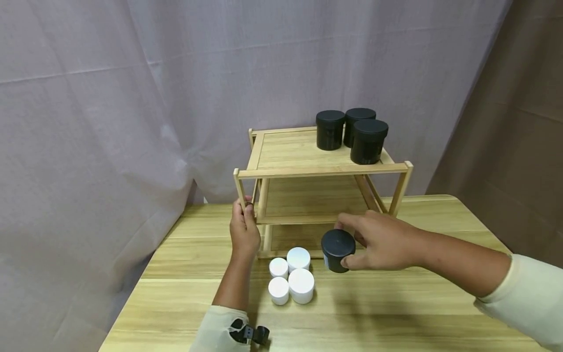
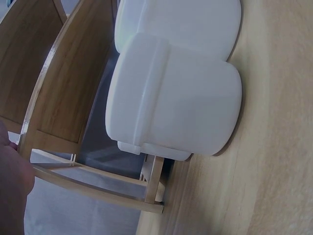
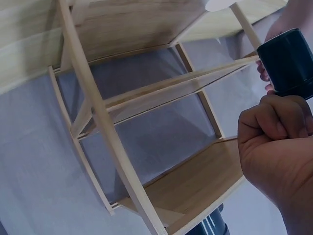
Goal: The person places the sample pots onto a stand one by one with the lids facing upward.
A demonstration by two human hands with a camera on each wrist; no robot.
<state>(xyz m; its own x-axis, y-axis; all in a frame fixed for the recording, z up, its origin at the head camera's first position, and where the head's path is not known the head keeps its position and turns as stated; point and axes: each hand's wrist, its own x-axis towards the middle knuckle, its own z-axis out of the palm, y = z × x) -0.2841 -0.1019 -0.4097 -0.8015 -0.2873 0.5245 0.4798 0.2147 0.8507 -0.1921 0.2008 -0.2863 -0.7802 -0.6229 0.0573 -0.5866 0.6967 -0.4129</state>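
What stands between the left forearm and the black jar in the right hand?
In the head view, four white jars stand on the table between forearm and black jar.

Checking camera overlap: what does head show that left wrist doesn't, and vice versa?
Only head: the right hand holding a black jar, three more black jars on the top shelf, the brown curtain at right, and all four white jars from above.

Only left wrist: a low, close side-on look at some of the white jars, plus a shelf's underside.

Both: white jars on the table, the left hand at the wooden rack, and gray cloth behind.
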